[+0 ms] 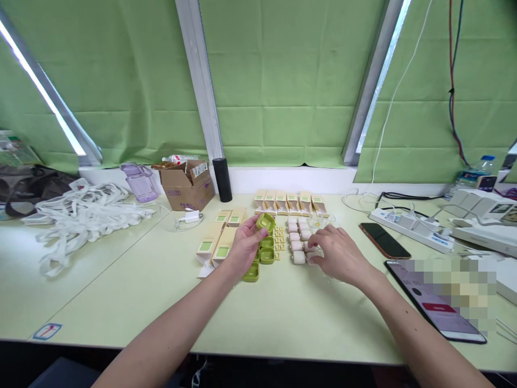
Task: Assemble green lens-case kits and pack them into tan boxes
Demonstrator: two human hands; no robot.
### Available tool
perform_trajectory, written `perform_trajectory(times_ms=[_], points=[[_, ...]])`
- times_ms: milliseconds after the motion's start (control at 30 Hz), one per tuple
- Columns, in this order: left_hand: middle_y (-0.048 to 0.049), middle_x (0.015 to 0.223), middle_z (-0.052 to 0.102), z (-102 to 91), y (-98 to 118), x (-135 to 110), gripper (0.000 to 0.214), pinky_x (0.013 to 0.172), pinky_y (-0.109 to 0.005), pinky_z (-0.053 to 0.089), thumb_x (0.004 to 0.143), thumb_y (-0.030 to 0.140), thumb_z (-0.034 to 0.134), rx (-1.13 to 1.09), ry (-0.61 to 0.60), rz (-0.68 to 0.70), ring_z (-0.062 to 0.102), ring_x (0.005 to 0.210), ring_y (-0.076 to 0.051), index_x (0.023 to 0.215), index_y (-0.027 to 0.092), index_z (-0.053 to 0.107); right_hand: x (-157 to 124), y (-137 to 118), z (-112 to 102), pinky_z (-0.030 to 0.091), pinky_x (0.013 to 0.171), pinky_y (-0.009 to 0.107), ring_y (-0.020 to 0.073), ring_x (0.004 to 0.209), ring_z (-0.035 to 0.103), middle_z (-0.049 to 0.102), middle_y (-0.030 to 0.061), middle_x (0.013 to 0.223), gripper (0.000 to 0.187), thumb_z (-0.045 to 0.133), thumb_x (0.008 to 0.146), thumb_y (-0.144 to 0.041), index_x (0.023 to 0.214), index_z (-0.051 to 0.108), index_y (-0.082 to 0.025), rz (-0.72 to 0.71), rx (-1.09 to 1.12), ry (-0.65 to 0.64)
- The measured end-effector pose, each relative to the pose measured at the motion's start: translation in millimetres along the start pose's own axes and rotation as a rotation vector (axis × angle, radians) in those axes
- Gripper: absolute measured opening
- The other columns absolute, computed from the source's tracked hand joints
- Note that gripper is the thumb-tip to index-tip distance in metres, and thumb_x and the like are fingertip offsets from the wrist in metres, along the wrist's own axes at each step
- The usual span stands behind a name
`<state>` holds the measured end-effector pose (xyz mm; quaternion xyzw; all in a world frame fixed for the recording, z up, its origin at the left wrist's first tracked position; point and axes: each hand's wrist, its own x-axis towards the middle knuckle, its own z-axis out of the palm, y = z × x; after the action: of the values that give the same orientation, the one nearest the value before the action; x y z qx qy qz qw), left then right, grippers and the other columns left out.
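My left hand (245, 247) pinches a small olive-green square case (265, 222), lifted and tilted so its hollow shows. Below it, several more green cases (267, 255) lie on the table, some partly hidden by the hand. A strip of small yellow pieces (279, 240) lies just right of them. Rows of pale pink and whitish rounded blocks (294, 237) follow further right. My right hand (337, 253) is curled over the right-hand row, thumb and fingers bent in at its blocks; what is between the fingertips is hidden. Clear plastic pieces (323, 221) lie behind and under it.
Cream cartons with green labels lie at left (214, 245) and behind (287, 202). Further left are a cardboard box (188, 186), a black cylinder (222, 179), a charger (189, 216) and white straps (92, 215). Two phones (385, 240) and a power strip (412, 229) lie right.
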<state>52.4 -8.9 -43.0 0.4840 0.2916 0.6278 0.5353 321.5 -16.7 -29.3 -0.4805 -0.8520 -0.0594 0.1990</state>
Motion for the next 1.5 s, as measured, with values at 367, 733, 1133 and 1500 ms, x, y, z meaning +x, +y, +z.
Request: perform_trajectory(times_ms=[367,733,1133,1500], points=[[-0.0063,0.118,0.077,0.8,-2,-1,0.058,0.095,-0.041,0.057,0.074,0.045,0.096,0.021,-0.008,0.014,0.071,0.096,-0.019,0.123,0.028,0.072,-12,-5,13,0.042,0.084,0.046,0.0358,0.103,0.061,0.073,0.0155,0.101,0.016,0.076,0.079,-0.010,0.092,0.073,-0.019,-0.042,-0.178,0.012],[-0.0075,0.121,0.076,-1.1,-4,1,0.056,0.090,-0.034,0.056,0.077,0.038,0.094,-0.017,0.006,0.034,0.071,0.101,-0.018,0.127,0.025,0.072,33,-10,-14,0.053,0.075,0.041,0.0253,0.082,0.069,0.078,0.0088,0.097,0.045,0.078,0.085,-0.062,0.108,0.077,-0.023,0.139,1.401,0.136],[-0.0071,0.107,0.076,5.6,0,0,0.043,0.085,-0.032,0.052,0.084,0.053,0.088,0.034,0.021,0.040,0.067,0.092,-0.018,0.107,0.020,0.076,49,-40,29,0.063,0.088,0.050,0.0321,0.114,0.076,0.080,0.0117,0.123,0.038,0.083,0.087,-0.053,0.112,0.070,-0.027,0.176,1.837,0.146],[-0.0056,0.096,0.074,6.6,-5,-2,0.052,0.079,-0.028,0.051,0.085,0.068,0.080,0.108,0.070,0.024,0.060,0.082,-0.015,0.103,0.018,0.077,44,-61,23,0.063,0.092,0.037,0.0189,0.095,0.072,0.075,-0.0006,0.101,0.043,0.096,0.076,-0.041,0.112,0.075,-0.032,0.213,1.860,0.267]])
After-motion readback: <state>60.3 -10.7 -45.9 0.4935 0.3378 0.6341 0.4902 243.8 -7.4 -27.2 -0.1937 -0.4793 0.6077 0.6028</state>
